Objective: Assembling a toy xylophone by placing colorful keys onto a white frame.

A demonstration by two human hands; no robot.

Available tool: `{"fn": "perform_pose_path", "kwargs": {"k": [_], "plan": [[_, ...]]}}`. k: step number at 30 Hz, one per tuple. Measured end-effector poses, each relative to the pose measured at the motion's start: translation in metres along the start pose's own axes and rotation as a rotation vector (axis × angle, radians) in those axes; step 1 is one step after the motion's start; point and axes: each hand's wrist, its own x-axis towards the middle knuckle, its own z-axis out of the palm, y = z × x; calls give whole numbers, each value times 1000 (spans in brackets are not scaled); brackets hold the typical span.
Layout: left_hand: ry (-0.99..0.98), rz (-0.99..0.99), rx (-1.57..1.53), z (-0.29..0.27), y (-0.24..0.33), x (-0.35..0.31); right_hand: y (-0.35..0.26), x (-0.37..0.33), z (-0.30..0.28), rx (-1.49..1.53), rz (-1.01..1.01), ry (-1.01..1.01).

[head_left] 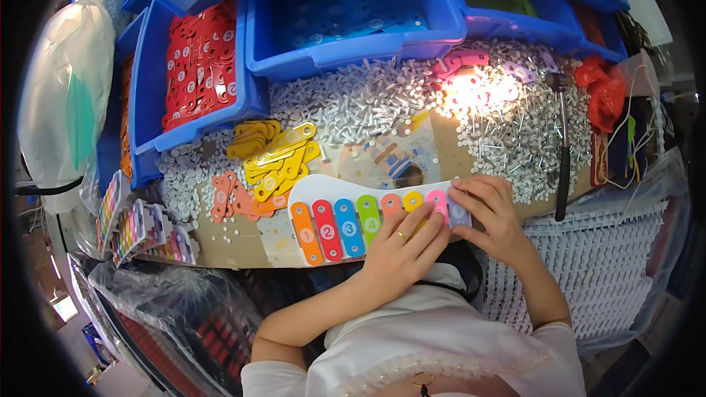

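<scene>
A white toy xylophone board lies at the table's near edge with coloured bars across it: orange, red, blue, green, then smaller orange, yellow, pink and purple. My left hand lies flat over the yellow and pink bars, fingers together, a ring on one finger. My right hand pinches the small purple bar at the board's right end, pressing it onto the board.
Loose yellow bars and orange bars lie left of the board. White pegs cover the table behind. Blue bins hold red and blue bars. A hammer lies at right. Finished boards are stacked at left.
</scene>
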Motion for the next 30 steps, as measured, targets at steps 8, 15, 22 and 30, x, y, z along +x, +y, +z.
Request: {"fn": "perform_pose_path", "kwargs": {"k": [8, 15, 22, 30], "plan": [[156, -246, -13, -66, -40, -3, -5, 25, -19, -22, -54, 27], [-77, -27, 21, -42, -116, 59, 15, 131, 27, -237, -129, 197], [-10, -67, 119, -44, -117, 55, 6, 138, 33, -366, -176, 226], [239, -542, -233, -116, -94, -25, 13, 116, 7, -356, 91, 421]]}}
